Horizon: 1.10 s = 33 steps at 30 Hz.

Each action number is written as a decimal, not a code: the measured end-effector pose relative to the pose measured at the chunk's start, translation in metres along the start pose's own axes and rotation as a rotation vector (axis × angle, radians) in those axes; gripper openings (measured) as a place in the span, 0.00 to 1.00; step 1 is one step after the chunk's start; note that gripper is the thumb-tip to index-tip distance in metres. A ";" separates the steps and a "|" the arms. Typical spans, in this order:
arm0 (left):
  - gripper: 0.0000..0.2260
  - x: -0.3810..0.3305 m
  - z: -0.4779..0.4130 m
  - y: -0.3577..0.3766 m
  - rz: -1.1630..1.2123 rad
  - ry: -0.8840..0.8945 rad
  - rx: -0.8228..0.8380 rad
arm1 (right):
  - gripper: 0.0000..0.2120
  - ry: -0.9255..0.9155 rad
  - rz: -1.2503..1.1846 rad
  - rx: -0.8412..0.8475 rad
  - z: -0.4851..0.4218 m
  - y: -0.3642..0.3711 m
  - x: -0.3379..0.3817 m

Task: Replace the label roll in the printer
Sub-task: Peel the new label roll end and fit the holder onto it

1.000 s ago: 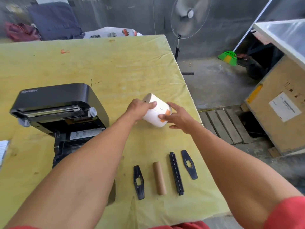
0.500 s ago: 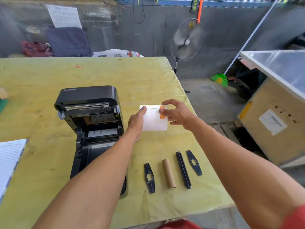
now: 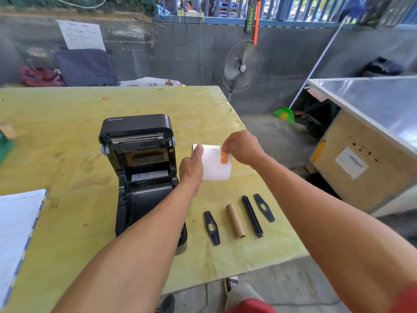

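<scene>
A white label roll (image 3: 215,167) with an orange sticker (image 3: 224,157) hangs just above the yellow table, right of the black printer (image 3: 140,168), whose lid stands open. My left hand (image 3: 191,168) grips the roll's left end. My right hand (image 3: 242,147) pinches the top of the orange sticker on the roll's right side. Near the table's front edge lie an empty brown cardboard core (image 3: 235,220), a black spindle bar (image 3: 252,215) and two flat black end guides (image 3: 211,227) (image 3: 264,207).
The yellow table (image 3: 67,123) ends just right of the loose parts. A lined notepad (image 3: 15,224) lies at the left edge, a green item (image 3: 5,146) further back. A standing fan (image 3: 242,66) and a wooden crate (image 3: 365,161) stand on the floor to the right.
The view has tilted up and the printer sits more central. The roll has turned side-on and risen slightly. My right fingers have shifted onto the orange sticker's top end.
</scene>
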<state>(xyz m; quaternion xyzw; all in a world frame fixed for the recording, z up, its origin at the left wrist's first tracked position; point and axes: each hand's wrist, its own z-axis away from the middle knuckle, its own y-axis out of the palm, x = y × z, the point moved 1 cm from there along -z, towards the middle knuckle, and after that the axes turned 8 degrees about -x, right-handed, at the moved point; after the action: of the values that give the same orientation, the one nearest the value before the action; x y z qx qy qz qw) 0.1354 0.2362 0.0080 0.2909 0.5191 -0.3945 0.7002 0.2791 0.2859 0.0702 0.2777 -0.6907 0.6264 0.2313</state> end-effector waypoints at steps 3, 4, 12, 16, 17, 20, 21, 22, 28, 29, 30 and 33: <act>0.22 0.004 -0.003 0.000 -0.015 -0.002 0.010 | 0.08 -0.015 0.030 -0.010 0.004 -0.001 0.003; 0.22 0.004 -0.005 0.000 -0.020 -0.002 0.008 | 0.08 -0.027 0.032 -0.013 0.005 -0.002 0.004; 0.22 -0.004 -0.031 0.007 0.016 -0.056 -0.009 | 0.12 -0.143 -0.023 0.002 -0.011 -0.008 0.006; 0.24 -0.001 -0.045 0.014 0.028 -0.104 -0.023 | 0.07 -0.168 -0.058 0.009 -0.020 -0.007 -0.004; 0.23 0.002 -0.049 0.017 0.023 -0.105 -0.030 | 0.07 -0.177 -0.072 0.011 -0.023 -0.007 -0.007; 0.23 0.008 -0.057 0.026 0.019 -0.125 -0.034 | 0.07 -0.173 -0.110 0.043 -0.032 -0.005 -0.016; 0.23 0.010 -0.060 0.030 0.018 -0.137 -0.035 | 0.07 -0.157 -0.127 0.045 -0.035 -0.003 -0.020; 0.24 0.012 -0.062 0.034 0.017 -0.150 -0.036 | 0.08 -0.138 -0.145 0.041 -0.039 -0.002 -0.025; 0.24 0.022 -0.075 0.057 0.022 -0.207 -0.041 | 0.09 -0.001 -0.353 0.059 -0.065 0.007 -0.054; 0.24 0.022 -0.078 0.061 0.026 -0.217 -0.046 | 0.09 0.043 -0.404 0.078 -0.069 0.009 -0.058; 0.24 0.023 -0.081 0.063 0.029 -0.226 -0.051 | 0.08 0.091 -0.460 0.098 -0.073 0.010 -0.063; 0.23 0.024 -0.090 0.067 0.019 -0.240 -0.075 | 0.04 0.240 -0.644 0.096 -0.090 0.008 -0.074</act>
<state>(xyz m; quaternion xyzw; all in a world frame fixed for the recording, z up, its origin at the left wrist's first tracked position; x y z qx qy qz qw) 0.1517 0.3388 -0.0418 0.2200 0.4431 -0.4001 0.7715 0.3255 0.3829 0.0248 0.4164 -0.5051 0.5812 0.4835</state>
